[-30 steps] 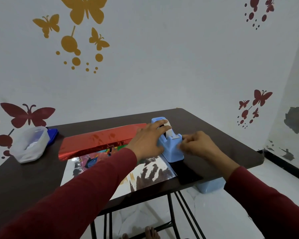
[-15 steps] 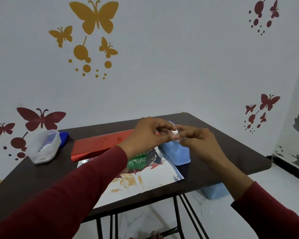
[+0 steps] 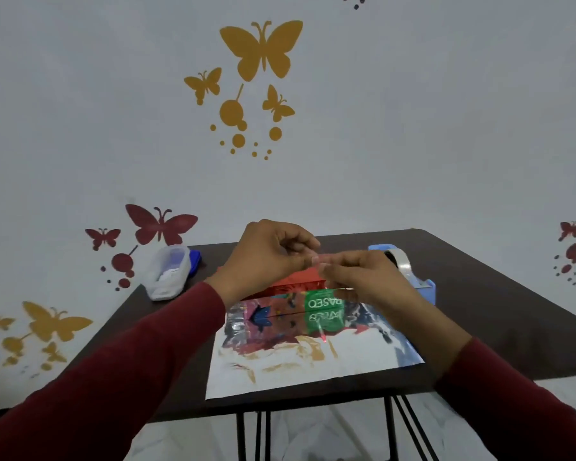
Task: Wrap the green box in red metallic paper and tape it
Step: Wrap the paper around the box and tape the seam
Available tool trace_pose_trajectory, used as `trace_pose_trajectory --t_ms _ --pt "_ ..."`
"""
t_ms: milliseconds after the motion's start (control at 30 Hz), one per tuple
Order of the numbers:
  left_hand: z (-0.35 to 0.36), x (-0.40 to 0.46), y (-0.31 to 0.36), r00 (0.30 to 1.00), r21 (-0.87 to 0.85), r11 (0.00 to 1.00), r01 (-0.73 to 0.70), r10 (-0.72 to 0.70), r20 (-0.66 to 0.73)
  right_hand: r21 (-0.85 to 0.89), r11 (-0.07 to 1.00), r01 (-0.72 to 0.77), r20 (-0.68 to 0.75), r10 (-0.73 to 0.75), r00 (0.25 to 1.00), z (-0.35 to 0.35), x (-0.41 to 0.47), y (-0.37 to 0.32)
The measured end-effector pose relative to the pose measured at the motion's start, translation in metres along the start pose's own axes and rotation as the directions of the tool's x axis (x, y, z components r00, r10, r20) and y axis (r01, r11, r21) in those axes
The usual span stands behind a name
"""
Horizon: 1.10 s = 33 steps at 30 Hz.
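Holding a short strip of clear tape [image 3: 315, 258] between them, the left hand [image 3: 266, 257] and right hand [image 3: 363, 277] met at centre frame, each pinching one end with thumb and fingertips; below them the green box [image 3: 323, 302] lay on the shiny sheet of paper [image 3: 313, 361], its far side already covered in red; the blue tape dispenser [image 3: 409, 271] stood at right of centre on the dark table [image 3: 496, 311]; a plastic tub [image 3: 168, 272] sat at left. Judging by this, the taping step was in hand; next, the strip needed lowering onto the paper's edge and pressing flat.

Home room: butterfly decals [image 3: 261, 49] on wall, folding table [image 3: 499, 321].
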<state>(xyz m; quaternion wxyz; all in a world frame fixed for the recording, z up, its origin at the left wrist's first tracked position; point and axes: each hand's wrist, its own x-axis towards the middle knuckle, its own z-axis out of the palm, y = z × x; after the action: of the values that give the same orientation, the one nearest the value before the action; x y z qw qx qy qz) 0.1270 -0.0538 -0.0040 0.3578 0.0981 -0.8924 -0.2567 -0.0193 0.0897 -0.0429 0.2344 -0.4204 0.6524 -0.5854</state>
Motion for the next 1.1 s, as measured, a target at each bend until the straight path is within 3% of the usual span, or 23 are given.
trace_pose_trajectory --t_ms 133,300,400,600,867,1100 --pt "-0.017 -0.006 -0.018 0.999 0.056 0.998 0.042 -0.042 -0.015 -0.008 0.999 0.053 -0.026 -0.054 0.998 0.028 0.013 0.000" --pt "-0.027 -0.017 -0.056 0.983 0.150 0.976 0.158 -0.141 -0.120 0.079 0.988 -0.134 0.002 0.134 0.991 0.054 0.024 0.015" --pt "-0.023 -0.025 -0.079 0.979 0.296 0.934 0.202 -0.193 -0.061 0.139 0.969 -0.204 0.021 0.204 0.979 0.068 0.031 0.030" --pt "-0.007 -0.036 -0.116 0.979 0.511 0.839 0.187 -0.202 -0.025 0.151 0.973 -0.174 -0.055 0.184 0.981 0.092 0.036 0.048" --pt "-0.010 -0.037 -0.138 0.972 0.509 0.840 0.188 -0.235 0.029 0.191 0.951 -0.242 -0.055 0.257 0.965 0.117 0.041 0.065" --pt "-0.012 -0.036 -0.146 0.973 0.478 0.858 0.188 -0.229 0.029 0.070 0.958 -0.278 -0.061 0.282 0.958 0.129 0.050 0.069"
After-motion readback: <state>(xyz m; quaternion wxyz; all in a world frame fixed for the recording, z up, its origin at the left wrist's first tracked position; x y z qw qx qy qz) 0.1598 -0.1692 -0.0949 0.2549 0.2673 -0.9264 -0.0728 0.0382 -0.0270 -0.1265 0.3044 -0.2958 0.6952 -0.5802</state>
